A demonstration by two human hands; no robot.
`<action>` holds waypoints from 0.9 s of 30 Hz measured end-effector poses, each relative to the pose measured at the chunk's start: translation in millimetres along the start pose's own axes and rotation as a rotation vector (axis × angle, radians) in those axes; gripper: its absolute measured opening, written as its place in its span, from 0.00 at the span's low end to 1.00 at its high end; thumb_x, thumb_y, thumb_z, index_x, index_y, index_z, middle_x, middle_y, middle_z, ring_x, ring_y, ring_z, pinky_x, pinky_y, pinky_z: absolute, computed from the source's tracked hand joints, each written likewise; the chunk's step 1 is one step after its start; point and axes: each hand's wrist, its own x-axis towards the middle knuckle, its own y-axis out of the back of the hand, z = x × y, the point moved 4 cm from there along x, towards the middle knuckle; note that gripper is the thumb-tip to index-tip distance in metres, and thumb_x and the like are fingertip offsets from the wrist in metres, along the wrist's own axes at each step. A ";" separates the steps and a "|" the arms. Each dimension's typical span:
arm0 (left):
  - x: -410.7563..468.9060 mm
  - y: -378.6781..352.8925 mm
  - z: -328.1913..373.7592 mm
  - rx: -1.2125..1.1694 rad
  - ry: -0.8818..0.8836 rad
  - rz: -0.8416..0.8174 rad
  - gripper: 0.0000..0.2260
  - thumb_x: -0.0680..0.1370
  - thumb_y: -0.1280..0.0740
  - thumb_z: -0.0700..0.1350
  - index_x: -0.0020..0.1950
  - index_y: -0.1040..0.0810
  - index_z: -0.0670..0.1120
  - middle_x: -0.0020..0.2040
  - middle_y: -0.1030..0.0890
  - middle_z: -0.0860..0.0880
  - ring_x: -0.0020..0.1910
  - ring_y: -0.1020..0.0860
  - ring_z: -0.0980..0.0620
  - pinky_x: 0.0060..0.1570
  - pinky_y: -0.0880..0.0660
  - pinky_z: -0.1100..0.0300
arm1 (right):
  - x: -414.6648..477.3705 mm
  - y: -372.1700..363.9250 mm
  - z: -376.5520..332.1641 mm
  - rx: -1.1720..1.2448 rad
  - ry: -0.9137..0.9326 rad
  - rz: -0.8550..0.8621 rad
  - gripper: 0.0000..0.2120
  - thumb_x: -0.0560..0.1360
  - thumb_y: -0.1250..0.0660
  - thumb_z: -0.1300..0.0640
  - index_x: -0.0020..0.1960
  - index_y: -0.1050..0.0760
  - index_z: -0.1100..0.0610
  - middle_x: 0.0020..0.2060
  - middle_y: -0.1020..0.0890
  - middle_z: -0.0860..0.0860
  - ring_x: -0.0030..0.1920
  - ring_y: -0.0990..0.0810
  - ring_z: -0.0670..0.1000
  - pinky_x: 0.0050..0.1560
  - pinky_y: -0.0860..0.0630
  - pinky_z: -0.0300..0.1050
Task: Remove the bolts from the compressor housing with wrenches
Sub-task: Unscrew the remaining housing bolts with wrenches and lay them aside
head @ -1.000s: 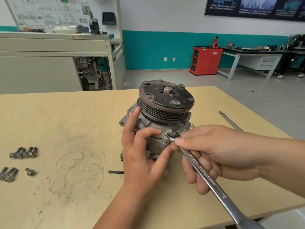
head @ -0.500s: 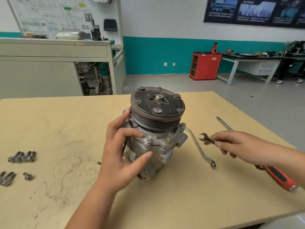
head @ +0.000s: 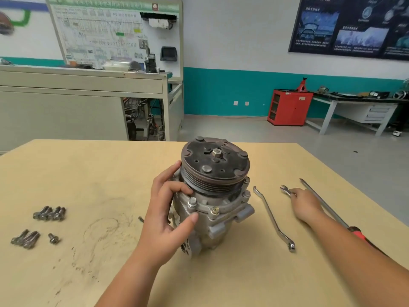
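Observation:
The grey compressor housing (head: 221,220) stands upright at the middle of the wooden table (head: 88,173), its dark pulley (head: 215,165) on top. Bolts (head: 215,209) sit in the flange below the pulley. My left hand (head: 168,209) grips the housing's left side, thumb on the front. My right hand (head: 306,204) lies low on the table to the right and holds an open-end wrench (head: 285,189); only its jaw shows past the fingers.
An offset ring wrench (head: 273,218) lies between the compressor and my right hand. A long screwdriver (head: 321,202) with a red handle lies beyond that hand. Several removed bolts (head: 49,213) lie in groups at the table's left.
My right hand took the wrench off the housing bolt and carried it right, down to the table. The left hand kept hold of the housing.

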 end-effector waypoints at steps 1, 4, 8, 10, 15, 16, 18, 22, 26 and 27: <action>-0.4 -0.9 1.2 0.004 0.013 0.019 0.10 0.69 0.33 0.51 0.49 0.26 0.58 0.70 0.33 0.54 0.73 0.37 0.48 0.68 0.36 0.48 | 1.6 -0.8 -0.4 -0.006 0.006 0.005 0.16 0.80 0.46 0.61 0.64 0.26 0.59 0.58 0.26 0.63 0.58 0.26 0.61 0.50 0.31 0.46; 0.4 -4.7 2.2 0.054 0.035 0.082 0.09 0.69 0.32 0.54 0.47 0.26 0.59 0.67 0.31 0.57 0.72 0.35 0.52 0.68 0.34 0.54 | 1.2 3.4 -9.1 -0.050 0.077 0.056 0.14 0.79 0.44 0.58 0.62 0.25 0.58 0.60 0.27 0.61 0.65 0.33 0.59 0.59 0.33 0.48; 2.0 -4.9 -3.1 0.056 0.030 0.092 0.09 0.68 0.30 0.55 0.45 0.26 0.58 0.65 0.30 0.55 0.70 0.32 0.51 0.66 0.32 0.50 | -18.3 6.6 -37.6 -0.179 0.145 -0.017 0.18 0.75 0.42 0.37 0.43 0.29 0.51 0.45 0.24 0.50 0.45 0.25 0.52 0.42 0.29 0.45; 3.5 -1.3 -6.9 0.040 0.025 0.071 0.08 0.68 0.29 0.55 0.45 0.25 0.58 0.65 0.30 0.55 0.70 0.32 0.51 0.66 0.32 0.49 | -28.3 -0.4 -48.0 -0.412 0.138 -0.196 0.20 0.73 0.42 0.35 0.40 0.30 0.53 0.36 0.27 0.48 0.37 0.27 0.50 0.34 0.33 0.42; 12.9 9.7 -14.8 -0.106 0.068 -0.041 0.06 0.68 0.29 0.52 0.43 0.23 0.58 0.62 0.28 0.57 0.67 0.29 0.49 0.62 0.30 0.59 | -46.5 6.6 -53.9 -0.177 0.121 -0.475 0.13 0.75 0.40 0.54 0.34 0.29 0.57 0.27 0.26 0.50 0.29 0.29 0.50 0.30 0.35 0.40; 15.6 11.6 -16.7 -0.132 0.085 -0.072 0.06 0.68 0.29 0.51 0.42 0.23 0.57 0.62 0.28 0.56 0.67 0.29 0.50 0.62 0.31 0.60 | -55.0 11.5 -55.0 0.043 0.088 -0.527 0.13 0.76 0.40 0.55 0.33 0.30 0.57 0.24 0.26 0.49 0.25 0.31 0.49 0.27 0.36 0.39; 19.9 15.0 -20.3 -0.179 0.100 -0.126 0.04 0.68 0.30 0.50 0.42 0.22 0.55 0.62 0.29 0.53 0.66 0.29 0.52 0.62 0.31 0.60 | -79.4 24.3 -58.9 0.560 0.014 -0.556 0.13 0.77 0.40 0.58 0.35 0.32 0.58 0.20 0.29 0.46 0.20 0.36 0.45 0.22 0.40 0.36; 19.1 14.3 -23.9 -0.222 0.080 -0.131 0.02 0.70 0.31 0.50 0.42 0.21 0.56 0.64 0.28 0.55 0.68 0.31 0.50 0.65 0.32 0.56 | -149.8 52.6 -59.7 1.551 0.071 -0.636 0.05 0.75 0.39 0.59 0.46 0.30 0.61 0.28 0.26 0.52 0.20 0.38 0.44 0.20 0.39 0.34; 15.2 11.9 -22.2 -0.250 0.059 -0.068 0.04 0.70 0.32 0.50 0.42 0.19 0.57 0.66 0.30 0.49 0.70 0.32 0.48 0.68 0.34 0.49 | -219.9 71.8 -84.5 1.994 0.299 -0.868 0.16 0.83 0.56 0.61 0.59 0.32 0.65 0.37 0.35 0.63 0.29 0.42 0.54 0.41 0.40 0.47; 13.9 13.0 -22.5 -0.265 0.064 -0.069 0.05 0.70 0.33 0.50 0.43 0.19 0.58 0.66 0.30 0.49 0.70 0.32 0.48 0.68 0.33 0.48 | -232.4 75.1 -89.5 1.960 0.232 -0.806 0.16 0.83 0.55 0.61 0.58 0.31 0.65 0.34 0.36 0.61 0.29 0.42 0.52 0.42 0.40 0.47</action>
